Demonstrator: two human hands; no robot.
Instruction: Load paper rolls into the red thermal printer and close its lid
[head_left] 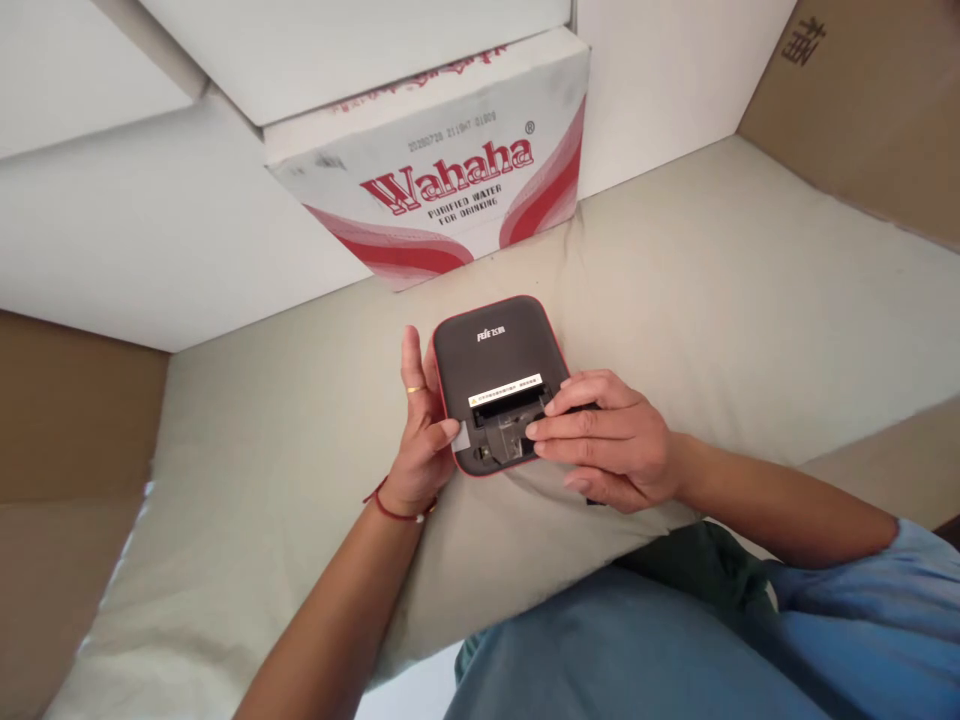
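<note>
A black receipt printer (499, 350) with red edges and white lettering rests on a cloth-covered surface. Its front section shows an uncovered slot and a recess with a clear part, below a white warning sticker (505, 390). Around the printer's left side my left hand (426, 430) is closed, thumb on the front corner and index finger pointing up. My right hand (611, 438) is at the front right, fingertips over the recess. Dark edges show above and below its fingers, seemingly a flat black piece mostly hidden by the hand.
Behind the printer stands a white and red water carton (480, 190). White boxes (97, 220) are stacked around it. Brown cardboard (862, 110) stands at the right, and more brown cardboard (67, 430) at the left. Beige cloth (712, 300) covers the work surface.
</note>
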